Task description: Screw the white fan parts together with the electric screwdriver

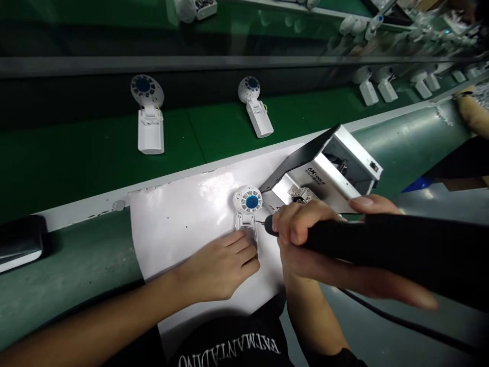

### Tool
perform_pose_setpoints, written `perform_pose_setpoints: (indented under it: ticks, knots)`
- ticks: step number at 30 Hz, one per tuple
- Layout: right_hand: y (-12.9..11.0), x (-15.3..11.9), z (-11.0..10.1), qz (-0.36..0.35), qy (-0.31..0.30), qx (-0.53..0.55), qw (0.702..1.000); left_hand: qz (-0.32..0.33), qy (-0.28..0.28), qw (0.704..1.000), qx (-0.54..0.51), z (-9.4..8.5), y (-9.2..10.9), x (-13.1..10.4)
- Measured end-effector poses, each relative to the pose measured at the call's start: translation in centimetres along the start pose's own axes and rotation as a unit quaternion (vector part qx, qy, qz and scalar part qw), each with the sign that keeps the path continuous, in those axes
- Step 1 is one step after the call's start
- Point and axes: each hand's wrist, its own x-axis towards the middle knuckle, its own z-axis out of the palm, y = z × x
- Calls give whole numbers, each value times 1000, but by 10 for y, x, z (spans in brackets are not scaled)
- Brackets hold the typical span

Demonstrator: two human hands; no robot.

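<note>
A white device with a round head and a blue centre (248, 200) lies on a white sheet (183, 244). My left hand (223, 265) is closed round its lower part, which the fingers mostly hide. In my right hand (305, 234) is a black electric screwdriver (382, 247), held nearly level. The screwdriver's thin bit points left, and its tip is at the right side of the device's hinge. Whether the tip touches a screw is too small to tell.
A metal screw feeder (324, 173) stands just beyond my right hand. Similar white devices (151, 130) lie on the green conveyor (198, 132) behind. A dark phone-like object (21, 242) is at left. Another person's arm (473, 114) shows at far right.
</note>
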Motion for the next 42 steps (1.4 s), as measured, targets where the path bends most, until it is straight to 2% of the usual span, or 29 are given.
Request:
perform_pose_setpoints:
  ticks: [5,9,19,25,29,34,37,39,40,42]
  knots:
    - [31,12,20,-112,53,21,992,-4,12,1000,-9,1,0,0]
    - [47,15,20,-152,33,21,988,-4,6,1000,-3,1,0,1]
    - [38,14,18,-104,47,51,992,1,-7,1000,1,6,-1,-1]
    - [55,5,20,-43,28,59,997,6,-4,1000,-3,6,-1,-2]
    - [65,-2,15,-42,30,76,996,13,-2,1000,5,3,-5,0]
    - [70,-2,14,-30,13,114,993,58,-41,996,45,-2,-9,0]
    - [61,4,13,-32,-12,143,989,64,-61,993,75,-1,-5,-9]
    - [47,7,4,-53,-12,145,988,10,-81,992,101,-4,-10,-18]
    - [38,9,-3,-74,-7,135,988,-41,-90,988,120,-8,-18,-23]
    - [21,12,-23,-130,1,91,987,-176,-88,966,170,-23,-47,-30]
